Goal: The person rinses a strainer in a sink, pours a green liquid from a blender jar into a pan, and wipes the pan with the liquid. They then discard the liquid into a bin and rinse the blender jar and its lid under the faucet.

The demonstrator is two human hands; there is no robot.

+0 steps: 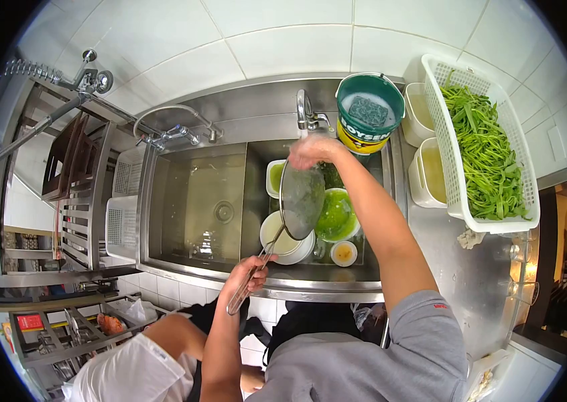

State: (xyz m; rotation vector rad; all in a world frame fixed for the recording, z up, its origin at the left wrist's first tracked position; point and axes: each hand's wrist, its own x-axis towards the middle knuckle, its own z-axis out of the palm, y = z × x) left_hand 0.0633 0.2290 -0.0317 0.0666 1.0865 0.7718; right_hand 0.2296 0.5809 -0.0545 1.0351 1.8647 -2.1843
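My left hand [248, 276] is closed round the wire handle of a round mesh strainer [303, 197], which is tilted over the right sink basin. Near the running tap [306, 110], my right hand [313, 151] is at the strainer's upper rim, blurred by motion, so its fingers are unclear. Below lie a white bowl of pale liquid [282, 239], a bowl with green liquid [336, 216], a small cup with yellowish liquid [344, 254] and a white container with green contents [275, 178].
A green bucket [368, 110] stands behind the basin. At right, a white basket [444, 134] of leafy greens stands beside containers of liquid [429, 173]. The left basin [196, 201] holds water. Another person's white sleeve [133, 368] shows at lower left.
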